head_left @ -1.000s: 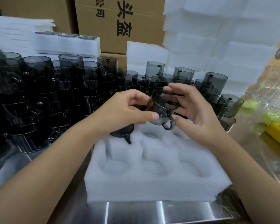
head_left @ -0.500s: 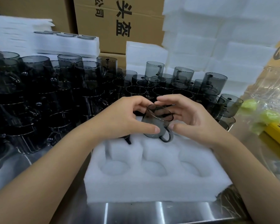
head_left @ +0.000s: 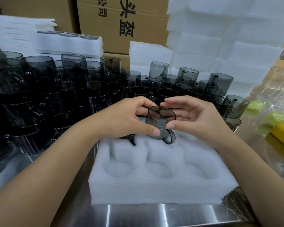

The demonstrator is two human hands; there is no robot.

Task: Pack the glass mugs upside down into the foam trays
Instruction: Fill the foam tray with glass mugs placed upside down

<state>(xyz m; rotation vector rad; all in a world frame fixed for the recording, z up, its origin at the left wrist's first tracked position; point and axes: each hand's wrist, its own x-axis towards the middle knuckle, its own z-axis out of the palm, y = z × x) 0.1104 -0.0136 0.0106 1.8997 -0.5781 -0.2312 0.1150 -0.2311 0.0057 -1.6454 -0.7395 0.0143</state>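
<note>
Over foam tray (head_left: 154,190), mug (head_left: 159,123) base-up, near-vertical.

Two hands (head_left: 121,118) (head_left: 198,118), one held mug (head_left: 161,113)

Mugs (head_left: 56,95) hem the foam tray (head_left: 154,190) behind and left; front pockets (head_left: 161,169) free.

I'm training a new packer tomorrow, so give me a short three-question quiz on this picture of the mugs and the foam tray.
1. True or false: the three nearest pockets of the foam tray are empty.
2. The raised glass mug is gripped by: A) the left hand only; B) the right hand only; C) both hands.
3. What stands behind the spare mugs and has black characters printed on it?

Key: 1 true. 2 C. 3 a cardboard box.
</note>
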